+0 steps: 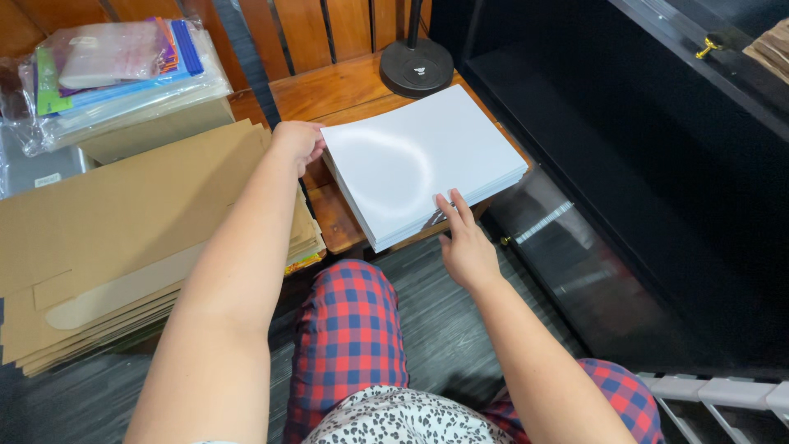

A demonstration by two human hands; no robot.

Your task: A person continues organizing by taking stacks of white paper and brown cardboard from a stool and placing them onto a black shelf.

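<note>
A thick stack of glossy white sheets [427, 156] lies on a low wooden stand [341, 218] in front of me. My left hand [297, 141] rests against the stack's far left corner, fingers curled on its edge. My right hand [464, 242] lies at the stack's near edge, with two fingertips pressed on the top sheet and the thumb below. Neither hand has lifted anything.
A pile of flat brown cardboard envelopes [123, 222] lies to the left, with plastic-wrapped packets [123, 74] behind it. A round black lamp base [416, 67] stands behind the sheets. A black glossy cabinet [649, 181] fills the right. My checkered trouser legs [349, 329] are below.
</note>
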